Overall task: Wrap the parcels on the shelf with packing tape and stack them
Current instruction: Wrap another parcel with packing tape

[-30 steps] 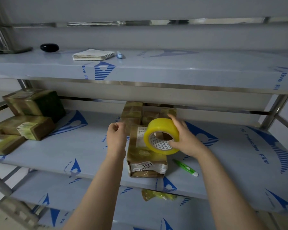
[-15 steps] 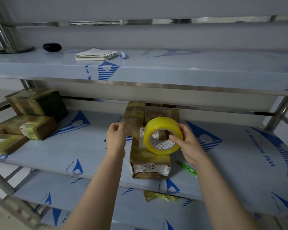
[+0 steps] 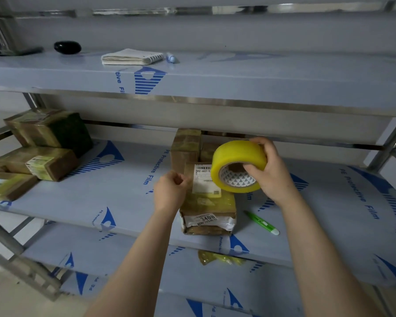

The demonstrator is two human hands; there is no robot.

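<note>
The yellow roll of packing tape (image 3: 238, 167) is gripped by the right hand (image 3: 269, 170), fingers curled through its core. The left hand (image 3: 170, 191) is pinched shut, apparently on the free end. The brown taped cardboard parcel (image 3: 207, 202) lies just below both sets of fingertips; the strip should be kept taut and laid squarely.

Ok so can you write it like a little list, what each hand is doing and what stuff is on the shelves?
right hand: holds the yellow tape roll up above the parcel
left hand: pinched shut beside the parcel's left edge; a tape end in it is too clear to make out
parcel: brown box with white labels, lying on the middle shelf
green pen: on the shelf, right of the parcel
stacked parcels: far left of the same shelf
top shelf: notepad, black object
</note>
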